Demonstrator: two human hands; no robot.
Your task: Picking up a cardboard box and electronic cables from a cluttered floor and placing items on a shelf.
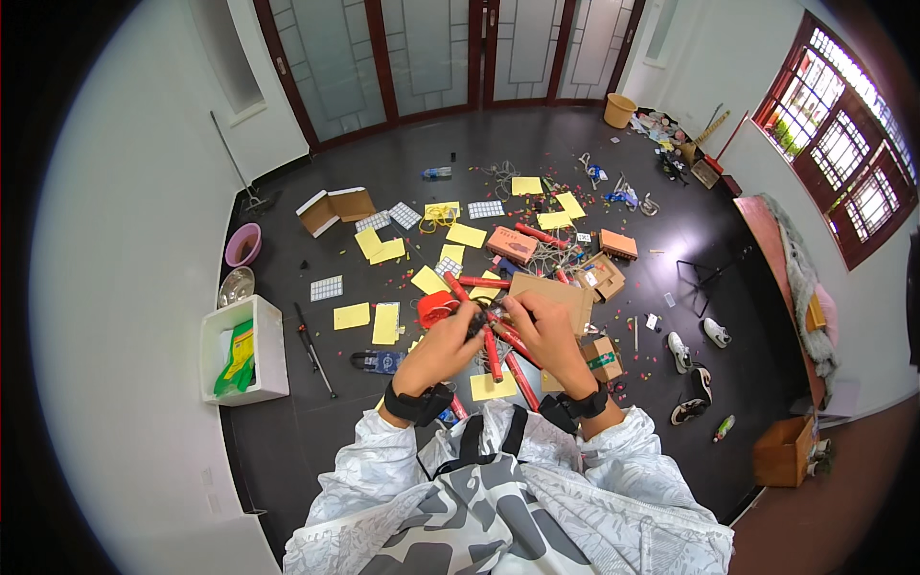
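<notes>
My left hand (440,351) grips a dark bundle (477,320) that looks like black cable. Thumb and fingertips of my right hand (548,332) pinch a dark strand at the bundle's right side. Below and beyond both hands, several red cardboard tubes (492,353) lie crossed on the dark floor. A red round object with a white cord (435,309) is just beyond my left hand. Past my right hand lies a flat piece of brown cardboard (571,296), partly covered by that hand. The strand's ends are too small to follow.
Yellow paper sheets (466,236), confetti and tangled grey cords (553,256) litter the floor ahead. A white foam box (279,352) and a trekking pole (313,351) lie left. On the right are small cartons (604,358), shoes (679,352) and a black tripod (701,284).
</notes>
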